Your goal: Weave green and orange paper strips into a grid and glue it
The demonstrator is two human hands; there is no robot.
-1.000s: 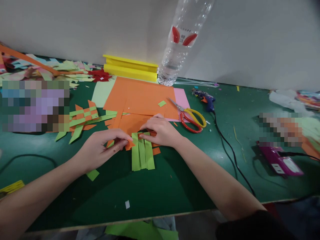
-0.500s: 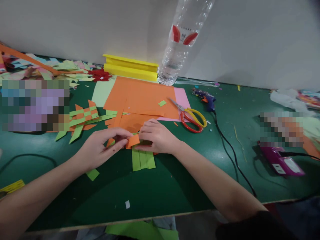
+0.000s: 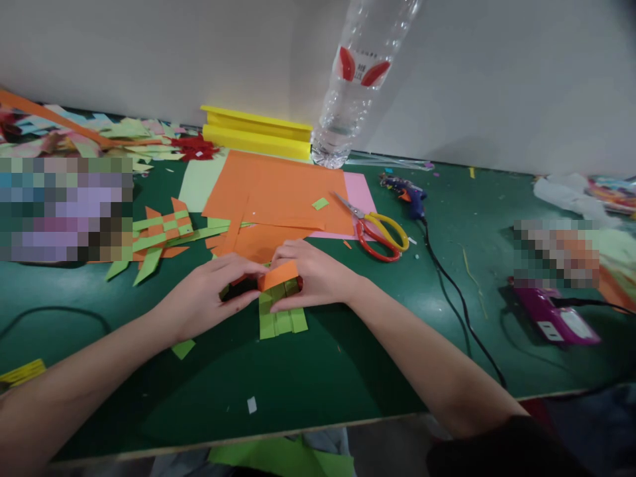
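Orange strip [image 3: 279, 274], pinched in the left hand [image 3: 209, 291], obscures the right hand's [image 3: 320, 273] hold.

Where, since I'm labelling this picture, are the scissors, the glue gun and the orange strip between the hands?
Scissors [image 3: 367, 216]: head view, near the pivot.
Glue gun [image 3: 416, 203]: head view, on the blue body.
Orange strip [image 3: 279, 274]: head view, mid-strip.
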